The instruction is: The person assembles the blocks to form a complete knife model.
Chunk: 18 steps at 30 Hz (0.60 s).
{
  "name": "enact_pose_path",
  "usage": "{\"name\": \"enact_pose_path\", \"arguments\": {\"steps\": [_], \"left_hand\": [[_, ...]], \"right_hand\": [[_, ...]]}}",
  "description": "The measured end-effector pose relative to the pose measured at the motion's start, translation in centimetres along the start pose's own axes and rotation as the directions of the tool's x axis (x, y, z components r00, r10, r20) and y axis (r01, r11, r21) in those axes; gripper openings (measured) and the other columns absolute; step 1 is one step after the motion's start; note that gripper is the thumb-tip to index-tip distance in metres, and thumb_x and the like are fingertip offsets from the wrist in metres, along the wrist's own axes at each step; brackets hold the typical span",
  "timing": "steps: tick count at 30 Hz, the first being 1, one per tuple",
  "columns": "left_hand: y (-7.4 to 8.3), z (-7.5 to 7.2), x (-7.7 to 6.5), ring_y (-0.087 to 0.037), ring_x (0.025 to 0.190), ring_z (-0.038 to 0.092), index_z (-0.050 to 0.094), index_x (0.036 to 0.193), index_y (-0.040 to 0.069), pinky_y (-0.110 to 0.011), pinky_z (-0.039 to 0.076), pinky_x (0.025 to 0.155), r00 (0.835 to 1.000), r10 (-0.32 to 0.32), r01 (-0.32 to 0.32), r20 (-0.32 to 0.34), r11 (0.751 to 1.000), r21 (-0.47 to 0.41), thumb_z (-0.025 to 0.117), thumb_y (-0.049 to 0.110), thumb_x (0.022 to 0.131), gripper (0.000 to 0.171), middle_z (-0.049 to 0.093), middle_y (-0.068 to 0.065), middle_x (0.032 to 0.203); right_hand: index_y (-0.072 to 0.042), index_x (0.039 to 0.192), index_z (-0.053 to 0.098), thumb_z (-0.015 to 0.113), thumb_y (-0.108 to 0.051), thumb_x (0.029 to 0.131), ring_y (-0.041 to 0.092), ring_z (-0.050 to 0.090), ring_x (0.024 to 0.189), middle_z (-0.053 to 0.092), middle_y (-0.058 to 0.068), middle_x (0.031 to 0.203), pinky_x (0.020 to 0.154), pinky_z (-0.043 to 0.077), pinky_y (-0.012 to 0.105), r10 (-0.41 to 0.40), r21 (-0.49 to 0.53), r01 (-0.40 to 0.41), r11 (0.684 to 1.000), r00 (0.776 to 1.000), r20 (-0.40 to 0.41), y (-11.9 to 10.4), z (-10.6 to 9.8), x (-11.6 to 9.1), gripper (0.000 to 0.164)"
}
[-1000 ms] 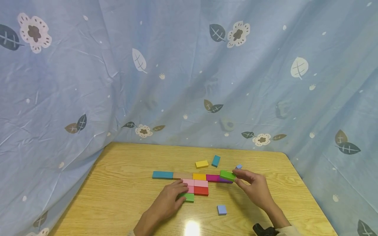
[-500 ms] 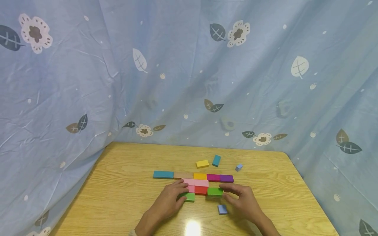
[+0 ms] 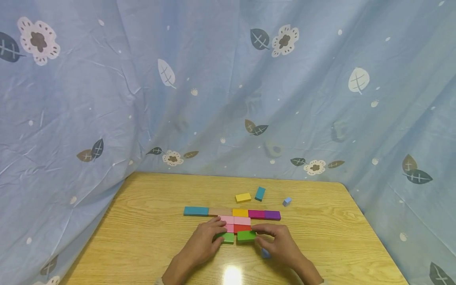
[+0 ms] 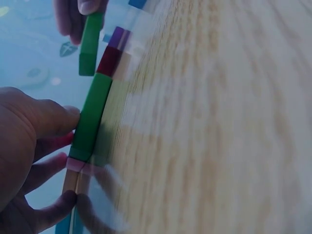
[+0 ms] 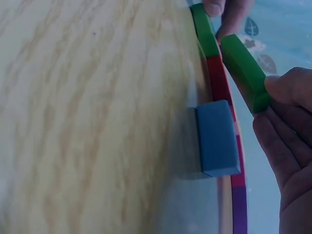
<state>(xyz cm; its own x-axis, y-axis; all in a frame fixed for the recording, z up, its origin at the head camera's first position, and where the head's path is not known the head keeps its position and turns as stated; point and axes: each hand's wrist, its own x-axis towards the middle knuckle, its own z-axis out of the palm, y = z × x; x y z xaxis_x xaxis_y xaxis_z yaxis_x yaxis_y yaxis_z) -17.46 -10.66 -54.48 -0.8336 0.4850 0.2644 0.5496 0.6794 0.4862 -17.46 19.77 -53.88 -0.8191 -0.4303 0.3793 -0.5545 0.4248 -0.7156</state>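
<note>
In the head view, my right hand [image 3: 276,242] pinches a green block [image 3: 246,237] by its right end, just in front of a red block [image 3: 242,229]. The right wrist view shows this green block [image 5: 242,68] raised off the table, between thumb and fingers. My left hand [image 3: 202,242] rests at the left side of the laid blocks, its fingers extended over two pink blocks [image 3: 230,228]. Its thumb touches a second green block [image 4: 92,114] lying on the table. Another pink block [image 3: 242,221] lies behind the red one.
Behind runs a row of teal [image 3: 196,211], tan [image 3: 220,211], yellow-orange [image 3: 240,213], magenta [image 3: 256,214] and purple blocks [image 3: 272,215]. Loose yellow [image 3: 243,198], teal [image 3: 260,193] and small blue blocks [image 3: 287,202] lie farther back. Another blue block [image 5: 218,139] sits beside my right hand.
My right hand has carried the green block from above the purple end of the row, toward me and left, to beside the other green block. The left hand has stayed in place.
</note>
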Motion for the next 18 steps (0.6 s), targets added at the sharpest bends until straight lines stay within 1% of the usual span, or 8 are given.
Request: {"name": "enact_pose_path", "arguments": {"steps": [4, 8, 13, 18], "left_hand": [[-0.07, 0.06, -0.03, -0.034, 0.146, 0.062, 0.082, 0.127, 0.007, -0.059, 0.054, 0.118, 1.0, -0.005, 0.005, 0.007, 1.0, 0.005, 0.076, 0.011, 0.101, 0.026, 0.074, -0.007, 0.143], [-0.04, 0.08, -0.04, -0.034, 0.146, 0.061, 0.081, 0.128, 0.007, -0.059, 0.053, 0.118, 1.0, -0.013, 0.013, 0.012, 1.0, 0.005, 0.077, 0.011, 0.101, 0.027, 0.074, -0.006, 0.143], [-0.02, 0.04, -0.01, -0.034, 0.147, 0.061, 0.082, 0.127, 0.007, -0.059, 0.053, 0.119, 1.0, -0.015, 0.015, 0.008, 1.0, 0.002, 0.076, 0.012, 0.102, 0.027, 0.074, -0.006, 0.143], [-0.02, 0.04, -0.01, -0.034, 0.146, 0.061, 0.082, 0.126, 0.007, -0.058, 0.053, 0.119, 1.0, -0.01, 0.01, 0.003, 1.0, -0.003, 0.076, 0.011, 0.102, 0.026, 0.075, -0.007, 0.143]], "right_hand": [[-0.01, 0.12, 0.083, 0.084, 0.001, 0.091, 0.014, 0.079, 0.111, 0.084, 0.002, 0.117, 0.094, 0.068, 0.036, -0.023, -0.048, 0.023, 0.999, 1.0, 0.003, 0.14, 0.66, 0.1, 0.03], [-0.013, 0.121, 0.083, 0.085, -0.001, 0.092, 0.014, 0.079, 0.111, 0.084, -0.001, 0.116, 0.095, 0.067, 0.033, -0.03, -0.091, 0.031, 0.995, 0.999, 0.013, 0.2, 1.02, 0.13, 0.031], [-0.013, 0.122, 0.083, 0.085, -0.001, 0.093, 0.014, 0.079, 0.112, 0.084, -0.002, 0.117, 0.094, 0.067, 0.032, -0.023, -0.096, 0.025, 0.995, 0.999, 0.023, 0.05, 1.09, 0.27, 0.031], [-0.012, 0.121, 0.083, 0.086, 0.001, 0.09, 0.014, 0.08, 0.109, 0.084, -0.001, 0.116, 0.094, 0.068, 0.033, -0.049, -0.132, 0.053, 0.99, 0.998, 0.031, -0.05, 1.07, 0.5, 0.033]]}}
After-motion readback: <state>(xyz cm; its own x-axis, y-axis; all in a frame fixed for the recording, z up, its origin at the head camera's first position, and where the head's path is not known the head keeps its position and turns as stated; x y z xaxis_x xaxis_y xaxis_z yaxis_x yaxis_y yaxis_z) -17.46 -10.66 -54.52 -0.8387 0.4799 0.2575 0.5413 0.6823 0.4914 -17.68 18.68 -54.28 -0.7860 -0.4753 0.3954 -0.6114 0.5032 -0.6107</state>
